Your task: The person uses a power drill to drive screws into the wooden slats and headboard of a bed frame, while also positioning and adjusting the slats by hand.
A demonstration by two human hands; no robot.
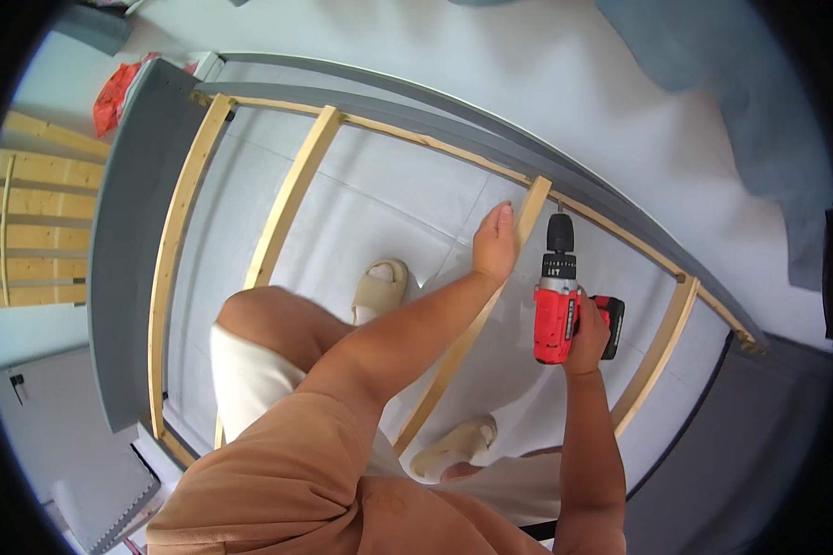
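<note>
My right hand [589, 336] grips the handle of a red and black cordless drill [555, 312]. Its chuck points away from me, and the bit tip is at or very near the wooden rail [597, 211] along the far side of a bed frame; contact is hard to tell. Just left of the drill, my left hand [494, 239] holds a wooden crossbar [533, 208] near its far end, with some fingers hidden. This crossbar meets the far rail and runs back towards me between my two feet.
Other crossbars [298, 180] [659, 361] span the frame over a grey tiled floor [389, 187]. A grey end panel [135, 243] rises at left, with slatted wood [41, 236] beyond it. Grey side boards [402, 118] line the far wall. Beige slippers [380, 288] are on my feet inside the frame.
</note>
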